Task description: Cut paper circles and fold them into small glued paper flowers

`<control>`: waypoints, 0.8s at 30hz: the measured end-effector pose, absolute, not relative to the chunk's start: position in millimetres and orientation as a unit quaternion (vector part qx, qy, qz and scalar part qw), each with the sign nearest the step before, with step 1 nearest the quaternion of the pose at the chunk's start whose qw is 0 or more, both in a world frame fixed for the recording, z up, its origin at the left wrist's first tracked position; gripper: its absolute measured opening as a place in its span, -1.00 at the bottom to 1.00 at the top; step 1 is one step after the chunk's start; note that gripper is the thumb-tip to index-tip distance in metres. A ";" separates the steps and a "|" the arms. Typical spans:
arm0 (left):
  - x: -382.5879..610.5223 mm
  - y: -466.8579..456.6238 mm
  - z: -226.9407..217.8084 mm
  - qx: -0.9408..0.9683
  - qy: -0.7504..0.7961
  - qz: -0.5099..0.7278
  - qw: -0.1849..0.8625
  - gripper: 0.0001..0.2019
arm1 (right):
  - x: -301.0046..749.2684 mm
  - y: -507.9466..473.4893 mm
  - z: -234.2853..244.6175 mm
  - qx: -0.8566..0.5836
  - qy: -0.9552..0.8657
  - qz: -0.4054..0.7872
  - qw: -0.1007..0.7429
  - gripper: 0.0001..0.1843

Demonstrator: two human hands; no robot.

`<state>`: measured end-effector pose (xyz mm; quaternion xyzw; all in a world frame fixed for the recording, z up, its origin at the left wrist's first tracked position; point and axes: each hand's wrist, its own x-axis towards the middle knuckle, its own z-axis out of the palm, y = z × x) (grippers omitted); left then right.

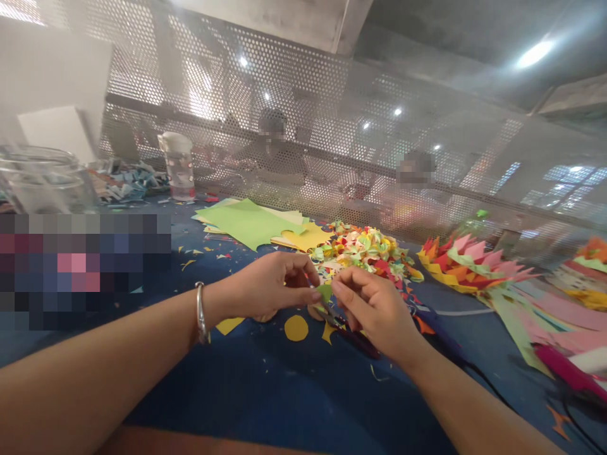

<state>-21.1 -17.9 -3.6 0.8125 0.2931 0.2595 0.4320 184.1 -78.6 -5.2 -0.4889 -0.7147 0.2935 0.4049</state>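
Between my two hands is a small piece of green paper (324, 292). My left hand (279, 287), with a silver bangle at the wrist, pinches its left side between thumb and fingers. The fingertips of my right hand (367, 303) are closed on its right side. Under my right hand lies a pair of scissors (363, 345) with dark handles, partly hidden by the fingers. A yellow paper circle (296, 328) rests on the dark blue tabletop just below my hands. A yellow scrap (229, 325) sticks out from beneath my left hand.
Behind my hands are green paper sheets (246, 222) and a heap of small coloured paper pieces (367, 246). Pointed paper petals (474, 265) and a magenta tool (564, 373) with a cord lie right. A clear bottle (179, 165) and glass jar (45, 180) stand left, before a perforated screen (303, 114).
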 end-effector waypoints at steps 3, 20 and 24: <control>-33.0 -11.5 2.4 0.873 0.350 0.190 0.280 -0.87 | 185.7 -76.9 -5.8 -0.502 -0.730 0.279 0.370 -0.74; -21.4 -26.9 -8.3 0.914 0.329 0.087 0.222 -0.75 | 181.6 -77.2 -9.1 -0.511 -0.839 0.131 0.135 -0.82; -21.3 -26.5 -9.8 0.912 0.332 0.104 0.217 -0.66 | 180.5 -78.5 -9.7 -0.514 -0.844 0.107 0.115 -0.82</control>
